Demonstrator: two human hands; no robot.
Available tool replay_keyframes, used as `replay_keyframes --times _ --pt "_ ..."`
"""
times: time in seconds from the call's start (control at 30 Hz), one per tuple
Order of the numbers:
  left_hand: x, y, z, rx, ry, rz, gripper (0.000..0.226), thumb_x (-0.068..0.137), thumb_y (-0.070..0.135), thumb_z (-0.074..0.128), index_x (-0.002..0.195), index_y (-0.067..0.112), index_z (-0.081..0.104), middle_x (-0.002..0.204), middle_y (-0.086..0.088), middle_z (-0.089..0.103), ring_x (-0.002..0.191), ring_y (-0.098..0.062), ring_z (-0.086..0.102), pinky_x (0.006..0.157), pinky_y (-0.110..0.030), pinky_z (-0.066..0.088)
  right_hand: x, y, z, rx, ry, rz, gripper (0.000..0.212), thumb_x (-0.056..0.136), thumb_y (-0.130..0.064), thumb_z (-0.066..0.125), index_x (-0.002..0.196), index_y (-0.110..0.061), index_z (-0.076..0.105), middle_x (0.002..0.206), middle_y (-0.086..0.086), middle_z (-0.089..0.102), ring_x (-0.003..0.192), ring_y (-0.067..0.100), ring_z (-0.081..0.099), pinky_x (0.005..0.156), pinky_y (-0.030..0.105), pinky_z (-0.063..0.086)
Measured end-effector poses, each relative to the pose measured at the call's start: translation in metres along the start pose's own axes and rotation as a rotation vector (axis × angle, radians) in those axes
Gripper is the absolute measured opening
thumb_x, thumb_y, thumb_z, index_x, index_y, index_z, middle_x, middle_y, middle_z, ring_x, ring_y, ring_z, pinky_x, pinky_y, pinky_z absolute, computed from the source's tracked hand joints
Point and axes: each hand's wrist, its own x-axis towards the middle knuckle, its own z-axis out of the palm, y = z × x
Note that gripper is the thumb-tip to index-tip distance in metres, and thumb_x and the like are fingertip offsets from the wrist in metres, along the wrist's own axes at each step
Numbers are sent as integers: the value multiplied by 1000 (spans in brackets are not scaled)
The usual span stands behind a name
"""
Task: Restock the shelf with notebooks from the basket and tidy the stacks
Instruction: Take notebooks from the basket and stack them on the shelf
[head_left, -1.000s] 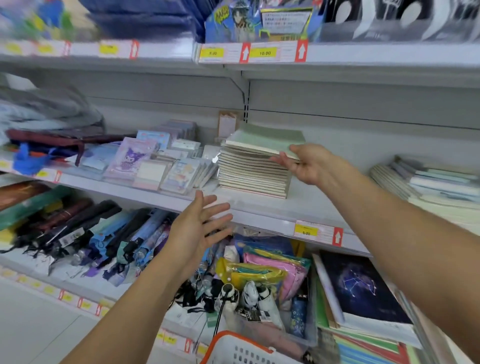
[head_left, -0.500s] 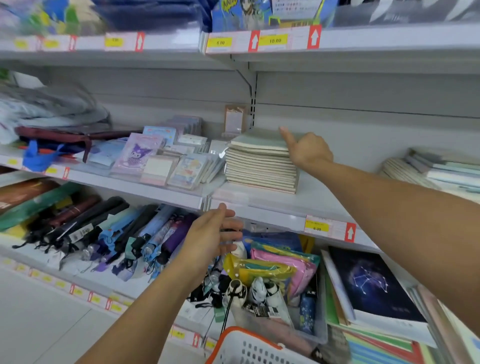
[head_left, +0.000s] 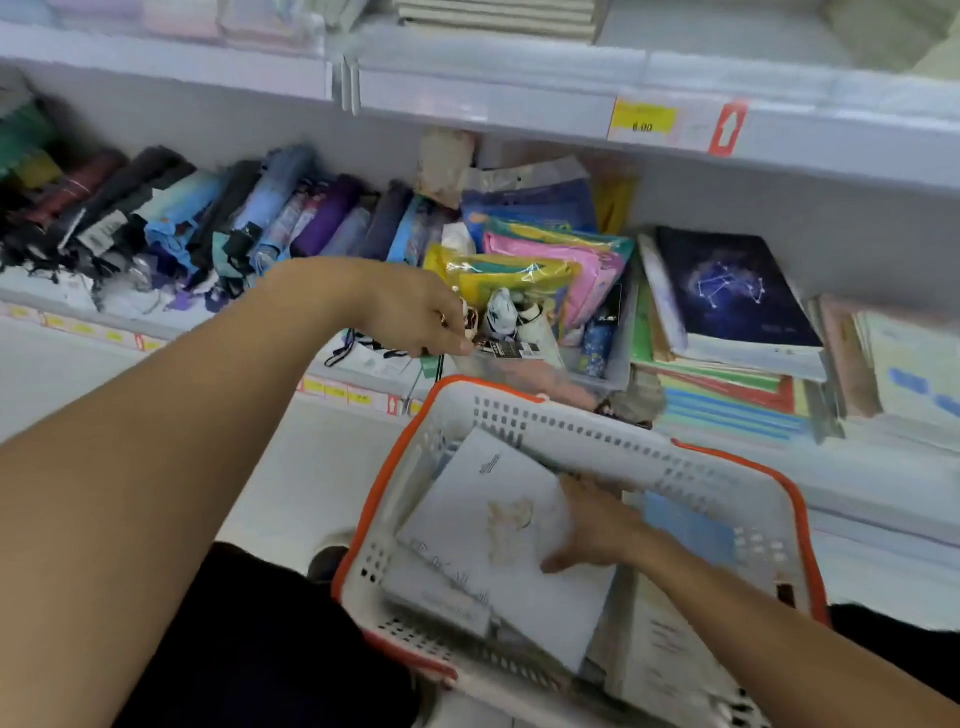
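A white basket with an orange rim (head_left: 571, 431) stands low in front of me and holds several notebooks. My right hand (head_left: 597, 530) is inside it, fingers and thumb gripping the right edge of the top white notebook (head_left: 483, 545), which lies tilted. My left hand (head_left: 415, 312) hangs above the basket's far left corner with fingers loosely curled, holding nothing. At the top edge of the view, the bottom of the pale notebook stack (head_left: 493, 15) shows on the upper shelf (head_left: 467, 98).
Folded umbrellas (head_left: 208, 218) fill the lower shelf on the left. A clear bin of colourful pouches (head_left: 545, 270) stands just behind the basket. A dark constellation notebook (head_left: 727, 291) tops a stack at the right. A yellow price tag (head_left: 644, 122) marks the shelf edge.
My view has dropped from the shelf stack to the basket. My right hand left the stack and now grips a notebook in the basket. The left hand lowered slightly.
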Motion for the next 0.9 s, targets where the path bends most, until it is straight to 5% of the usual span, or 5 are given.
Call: replay_keyframes --times 0.37,0.53,0.6,0.73,0.9 --pt "-1 -7 0 40 -68 -96 67 79 53 70 137 27 50 132 7 55 121 -16 51 106 -35 40 -15 -5 -99 379 64 -343 31 85 -15 76 114 -12 66 116 -17 62 102 -10 56 86 16 41" --pt "-21 -30 -16 -524 642 -117 113 48 56 90 143 24 37 132 5 56 113 -16 59 95 -36 50 -63 -36 -189 714 470 -451 30 79 -19 75 108 -17 68 108 -1 74 92 16 70 82 37 57" --pt "-29 -27 -23 -904 769 14 91 56 47 89 132 19 48 119 3 67 105 -17 67 91 -37 55 -77 -59 -222 880 638 -563 36 78 -16 74 113 -17 66 113 2 73 97 18 69 88 38 56" --pt "-31 11 -21 -1272 501 262 28 84 33 63 106 18 67 101 1 76 93 -22 72 72 -37 62 -77 -108 -270 1109 754 -618 36 83 -11 72 116 -13 60 119 6 71 105 22 68 92 42 56" --pt "-36 32 -44 -1418 840 311 25 94 24 60 112 9 69 88 -1 76 68 -16 71 47 -27 52 -84 -127 -299 1186 566 -495 30 96 -16 60 126 -21 56 119 0 71 101 24 70 68 45 63"
